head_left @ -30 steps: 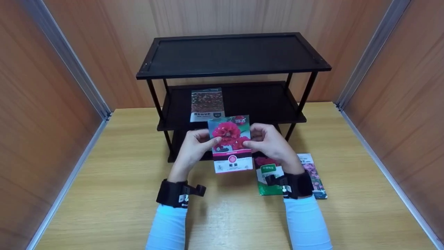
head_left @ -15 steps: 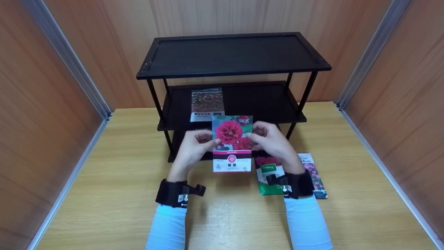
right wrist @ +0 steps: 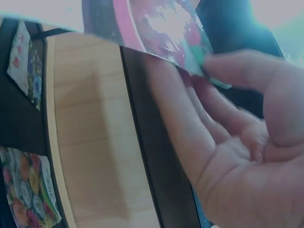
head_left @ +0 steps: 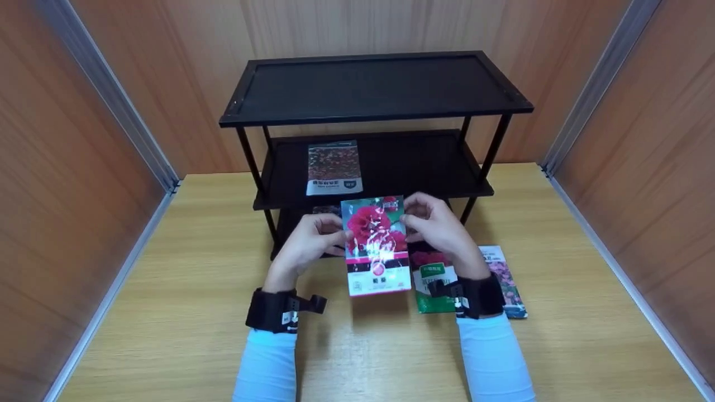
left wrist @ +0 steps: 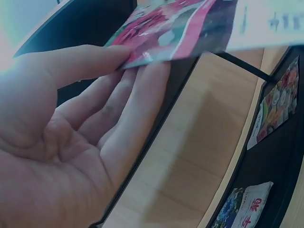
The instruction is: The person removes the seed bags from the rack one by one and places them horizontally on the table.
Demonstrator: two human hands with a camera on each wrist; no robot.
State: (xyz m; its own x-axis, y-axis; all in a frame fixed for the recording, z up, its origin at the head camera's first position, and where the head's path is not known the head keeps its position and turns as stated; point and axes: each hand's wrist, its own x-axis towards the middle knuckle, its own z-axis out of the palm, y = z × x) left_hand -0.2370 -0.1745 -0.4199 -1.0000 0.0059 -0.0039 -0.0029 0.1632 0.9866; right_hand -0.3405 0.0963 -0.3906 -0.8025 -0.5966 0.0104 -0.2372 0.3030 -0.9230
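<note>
A flower seed packet (head_left: 378, 273) with pink blooms is held in the air before the shelf rack, its lower part white. My left hand (head_left: 310, 243) pinches its left edge between thumb and fingers. On the opposite edge, my right hand (head_left: 438, 226) pinches it near the upper corner. Both wrist views show the thumb above the packet and the fingers beneath. Under my right forearm lie a green-and-white packet (head_left: 435, 301) and a packet with purple flowers (head_left: 509, 290), both partly hidden.
The black three-tier rack (head_left: 380, 86) stands against the back wall. A packet of small reddish flowers (head_left: 335, 167) lies on its middle shelf. On the bottom shelf, the left wrist view shows a multicoloured flower packet (left wrist: 280, 102) and a blue flower packet (left wrist: 242, 209).
The seed packet has shifted slightly down toward me and tilted, catching a bright glare. Both hands keep their grip, and the left has moved a little lower.
</note>
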